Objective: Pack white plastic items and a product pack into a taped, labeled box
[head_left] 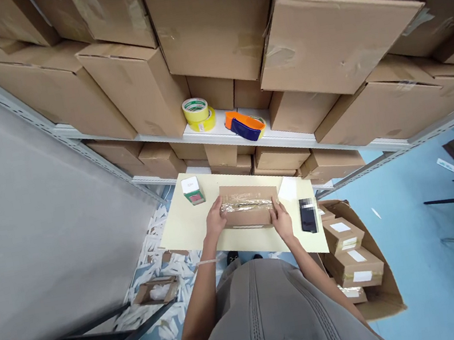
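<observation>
A small brown cardboard box [248,205] with clear tape across its top lies on the pale table [184,226]. My left hand [215,219] grips the box's left end with curled fingers. My right hand [281,219] holds its right end, fingers pressed on the taped seam. A small white and green carton [192,190] stands at the table's back left. A dark phone [308,216] lies at the right of the table.
Metal shelves behind the table hold large cardboard boxes [213,33], rolls of yellow tape [198,113] and an orange tape dispenser [245,123]. An open carton [373,261] of small labelled parcels stands on the blue floor at right. Paper scraps [156,245] litter the floor at left.
</observation>
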Demonstrator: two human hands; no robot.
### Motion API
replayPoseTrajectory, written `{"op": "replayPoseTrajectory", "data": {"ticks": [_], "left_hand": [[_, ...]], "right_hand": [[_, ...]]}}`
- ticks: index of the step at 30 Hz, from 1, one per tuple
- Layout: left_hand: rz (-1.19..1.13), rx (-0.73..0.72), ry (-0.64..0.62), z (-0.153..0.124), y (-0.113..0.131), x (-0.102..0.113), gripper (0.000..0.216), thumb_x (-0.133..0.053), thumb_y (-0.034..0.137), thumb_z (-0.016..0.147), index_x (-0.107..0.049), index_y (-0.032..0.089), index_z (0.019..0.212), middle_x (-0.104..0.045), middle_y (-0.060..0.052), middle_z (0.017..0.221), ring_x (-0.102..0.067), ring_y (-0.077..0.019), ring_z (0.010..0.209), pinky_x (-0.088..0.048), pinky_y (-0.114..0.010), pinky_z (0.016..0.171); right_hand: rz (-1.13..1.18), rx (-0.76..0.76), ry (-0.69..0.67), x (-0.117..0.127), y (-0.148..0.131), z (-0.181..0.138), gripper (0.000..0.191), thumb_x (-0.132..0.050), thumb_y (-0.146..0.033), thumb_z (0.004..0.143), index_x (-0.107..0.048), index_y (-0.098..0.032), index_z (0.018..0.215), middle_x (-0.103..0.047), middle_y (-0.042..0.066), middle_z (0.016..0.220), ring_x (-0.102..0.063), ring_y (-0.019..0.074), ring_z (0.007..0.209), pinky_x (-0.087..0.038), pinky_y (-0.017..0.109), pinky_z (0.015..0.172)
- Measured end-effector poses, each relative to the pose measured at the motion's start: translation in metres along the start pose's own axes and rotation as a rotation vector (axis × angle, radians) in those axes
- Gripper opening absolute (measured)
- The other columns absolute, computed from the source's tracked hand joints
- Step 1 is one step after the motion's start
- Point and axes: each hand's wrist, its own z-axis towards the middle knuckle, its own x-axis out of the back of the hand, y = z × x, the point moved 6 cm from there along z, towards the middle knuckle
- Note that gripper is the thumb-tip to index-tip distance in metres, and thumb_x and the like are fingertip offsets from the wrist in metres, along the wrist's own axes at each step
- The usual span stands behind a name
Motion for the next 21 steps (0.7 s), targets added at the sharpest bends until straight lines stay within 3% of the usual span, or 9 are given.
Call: {"op": "replayPoseTrajectory", "data": {"ticks": [5,12,17,21], "left_hand": [[0.019,-0.03,0.054,-0.002,-0.003,-0.002,0.061,-0.053,0.007,0.08,-0.052,0.018,0.14,-0.051,-0.009,0.146,-0.048,-0.0264,0.135,-0.037,-0.042,0.116],[-0.083,-0.023,0.125,-0.006,-0.007,-0.002,0.048,-0.054,0.014,0.084,-0.058,0.02,0.131,-0.058,-0.009,0.139,-0.055,-0.0246,0.127,-0.044,-0.042,0.11],[-0.1,0.128,0.188,-0.008,-0.008,-0.002,0.032,-0.063,0.029,0.082,-0.061,0.022,0.113,-0.069,-0.007,0.119,-0.066,-0.0217,0.105,-0.052,-0.038,0.094],[-0.04,0.223,0.228,-0.007,-0.002,-0.003,0.014,-0.066,0.029,0.078,-0.06,0.022,0.089,-0.071,-0.005,0.107,-0.066,-0.0224,0.103,-0.05,-0.038,0.092]], "right_hand": [[0.044,0.023,0.076,-0.008,0.007,-0.004,0.052,-0.033,-0.034,0.099,-0.038,-0.026,0.15,-0.05,0.013,0.144,-0.06,0.0282,0.119,-0.05,0.039,0.095],[0.317,0.086,0.119,-0.002,0.017,0.001,0.05,-0.034,-0.038,0.099,-0.051,-0.021,0.142,-0.061,0.009,0.135,-0.059,0.0223,0.122,-0.046,0.036,0.104],[0.381,0.044,0.127,-0.002,0.022,0.003,0.048,-0.04,-0.038,0.096,-0.056,-0.021,0.138,-0.063,0.008,0.134,-0.062,0.0224,0.117,-0.047,0.036,0.102],[0.386,0.031,0.123,-0.004,0.023,0.004,0.047,-0.042,-0.035,0.095,-0.057,-0.021,0.137,-0.063,0.007,0.133,-0.063,0.0226,0.116,-0.047,0.037,0.102]]}}
